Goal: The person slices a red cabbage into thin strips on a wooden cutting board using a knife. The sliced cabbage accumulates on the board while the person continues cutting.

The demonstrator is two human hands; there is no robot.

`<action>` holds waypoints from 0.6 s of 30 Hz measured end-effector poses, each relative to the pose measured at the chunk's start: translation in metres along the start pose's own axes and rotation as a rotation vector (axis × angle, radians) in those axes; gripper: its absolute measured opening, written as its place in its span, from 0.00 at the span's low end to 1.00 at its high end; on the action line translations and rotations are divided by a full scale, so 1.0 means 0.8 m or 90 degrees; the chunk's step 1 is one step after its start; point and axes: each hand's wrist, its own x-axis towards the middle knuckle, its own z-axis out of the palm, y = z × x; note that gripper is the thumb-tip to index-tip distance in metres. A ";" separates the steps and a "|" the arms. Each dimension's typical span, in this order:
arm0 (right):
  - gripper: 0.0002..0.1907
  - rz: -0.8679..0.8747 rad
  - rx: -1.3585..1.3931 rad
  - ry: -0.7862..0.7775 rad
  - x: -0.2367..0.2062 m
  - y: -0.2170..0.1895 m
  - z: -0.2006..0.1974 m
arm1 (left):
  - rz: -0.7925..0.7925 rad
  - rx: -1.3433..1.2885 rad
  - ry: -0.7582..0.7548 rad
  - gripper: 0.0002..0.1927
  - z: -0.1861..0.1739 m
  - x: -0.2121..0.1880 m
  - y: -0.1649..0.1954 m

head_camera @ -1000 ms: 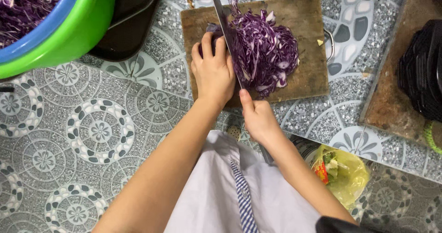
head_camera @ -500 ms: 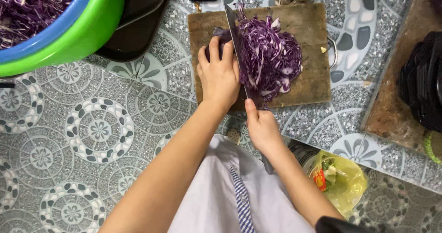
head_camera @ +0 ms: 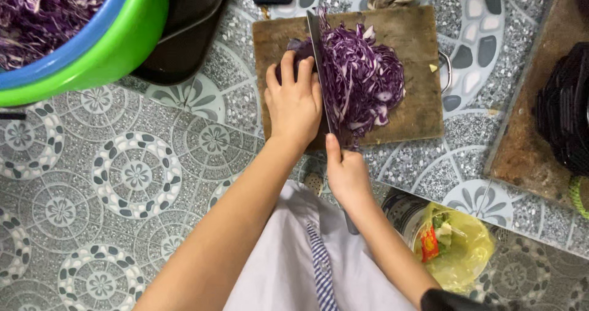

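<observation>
Edging leftward, the knife [head_camera: 320, 65] gripped in the right hand [head_camera: 345, 173] shreds red cabbage [head_camera: 362, 81] as the left hand [head_camera: 294, 99] presses the remaining wedge, fingertips best kept curled back.

We see the scene under soft, even light from above, bright enough to show the patterned floor tiles [head_camera: 123, 176] crisply. Shadows are faint and short, gathering under the green basin [head_camera: 116, 53] and beside the wooden cutting board [head_camera: 417, 102]. The knife blade [head_camera: 319, 59] carries a dull sheen without glare. Focus holds across the frame, with slight softness and stretching toward the corners.
</observation>
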 end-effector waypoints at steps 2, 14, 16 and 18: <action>0.40 -0.047 0.007 0.022 0.016 -0.010 0.003 | 0.010 0.006 0.005 0.17 -0.001 0.000 -0.001; 0.42 0.004 0.035 -0.020 0.014 0.002 -0.004 | -0.004 -0.009 -0.001 0.16 -0.005 0.003 0.001; 0.42 -0.038 0.032 -0.011 0.027 -0.003 -0.007 | -0.003 -0.008 -0.003 0.16 -0.004 0.002 0.000; 0.38 0.087 0.158 -0.081 0.047 -0.012 -0.010 | -0.003 -0.008 -0.005 0.16 -0.004 0.002 0.000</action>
